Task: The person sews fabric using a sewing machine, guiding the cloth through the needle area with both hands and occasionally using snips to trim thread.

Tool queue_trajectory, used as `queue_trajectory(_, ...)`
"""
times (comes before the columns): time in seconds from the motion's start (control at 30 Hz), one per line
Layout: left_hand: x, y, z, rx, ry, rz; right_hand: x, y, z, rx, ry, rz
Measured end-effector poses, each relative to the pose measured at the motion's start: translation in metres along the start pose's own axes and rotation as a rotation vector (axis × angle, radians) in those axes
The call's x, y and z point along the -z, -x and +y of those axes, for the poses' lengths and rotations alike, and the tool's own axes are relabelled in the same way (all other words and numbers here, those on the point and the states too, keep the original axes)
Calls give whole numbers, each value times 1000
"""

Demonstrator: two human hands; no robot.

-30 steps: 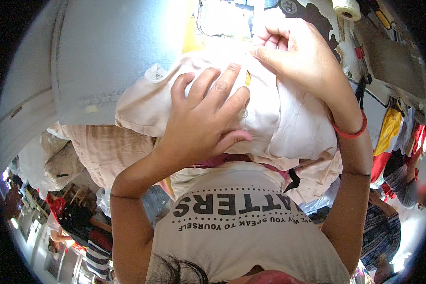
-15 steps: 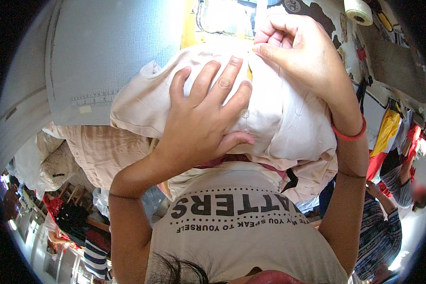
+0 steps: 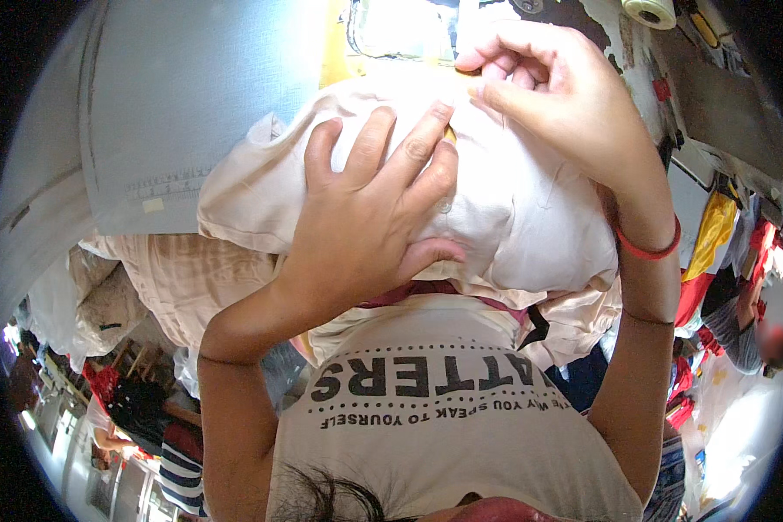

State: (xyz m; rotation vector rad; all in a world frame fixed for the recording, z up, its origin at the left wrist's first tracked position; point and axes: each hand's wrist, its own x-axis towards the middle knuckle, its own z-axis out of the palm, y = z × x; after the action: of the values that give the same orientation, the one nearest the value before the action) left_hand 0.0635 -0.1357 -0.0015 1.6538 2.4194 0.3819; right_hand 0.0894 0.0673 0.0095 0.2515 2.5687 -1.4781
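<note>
A bunched cream cloth garment (image 3: 531,217) lies over the near part of the work surface, spilling toward my lap. On it my left hand (image 3: 365,191) rests flat with fingers spread, pressing the cloth. A small clear button (image 3: 445,207) shows on the fabric by its forefinger and thumb. At the far edge of the garment, my right hand (image 3: 557,83) is curled, thumb and forefinger drawn close together. Glare and the fingers hide what is between them. A narrow yellow strip peeks out near the left forefinger's tip.
Beyond the cloth is a brightly lit metal plate (image 3: 400,30) with yellow edging. A blue-grey tabletop (image 3: 200,96) with ruler markings extends left. More beige fabric (image 3: 191,283) hangs below its edge. A cream thread cone (image 3: 651,12) stands at the far right.
The view has shifted slightly. My left hand stays spread on the cloth, while the right keeps its curl at the far edge. A person in patterned clothing at the right has moved mostly out of sight.
</note>
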Motion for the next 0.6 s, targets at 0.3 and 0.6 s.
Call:
queue_trajectory(0.3,-3,1,0,-12,-73,-16,24,22,2,-33,65,81)
queue_trajectory(0.6,-3,2,0,7,-49,-27,17,36,-7,34,341,144)
